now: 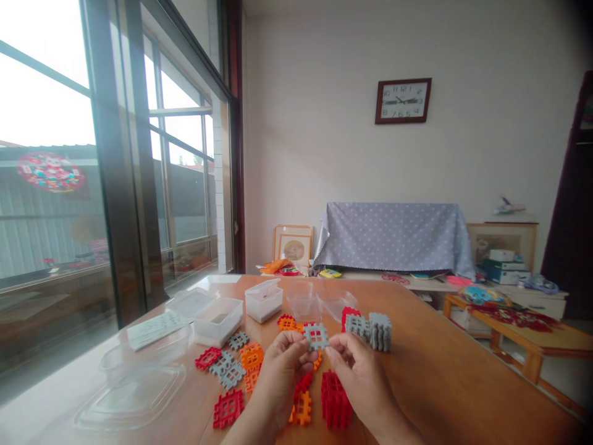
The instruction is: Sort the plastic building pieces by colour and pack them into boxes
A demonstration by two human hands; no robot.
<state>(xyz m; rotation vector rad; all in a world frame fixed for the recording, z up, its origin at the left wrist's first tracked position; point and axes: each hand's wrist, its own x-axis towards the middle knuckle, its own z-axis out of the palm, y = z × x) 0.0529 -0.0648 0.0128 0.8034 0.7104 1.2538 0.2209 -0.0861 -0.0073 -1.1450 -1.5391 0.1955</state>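
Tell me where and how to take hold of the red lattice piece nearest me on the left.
Grip the red lattice piece by its notched outer edges, thumb and fingertips on opposite sides, coming from the left. It appears to lie flat on the table, so its edges are likely the easiest hold, and the left forearm is close on its right.

Left window (46,114) blown out, table (194,402) sheen, far detail perhaps soft
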